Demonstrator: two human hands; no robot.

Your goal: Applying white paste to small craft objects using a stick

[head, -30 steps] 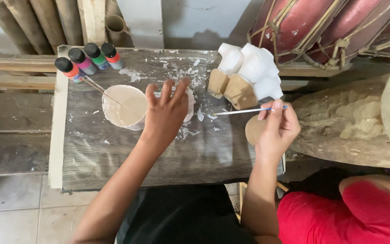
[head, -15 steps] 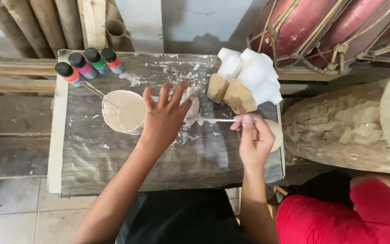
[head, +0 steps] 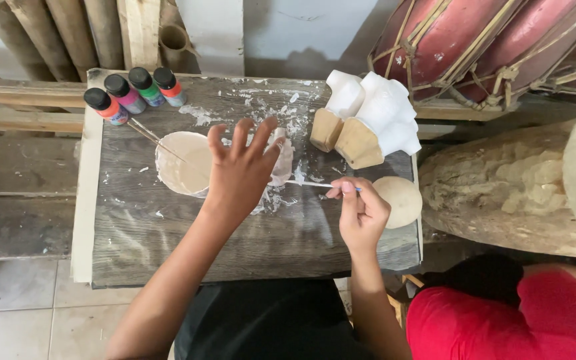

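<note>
Pinching thin brush, right hand, rough paint-flecked plank

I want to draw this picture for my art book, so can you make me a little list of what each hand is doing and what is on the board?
left hand: spread flat on a white-smeared piece
right hand: pinching a thin brush, tip toward the piece
bowl: pale paint, a stick in it
paint bottles: four, black caps, far left corner
carved pieces: painted white, bare wood ends
round disc: beside right hand
board: grey wood, white splatters
</note>
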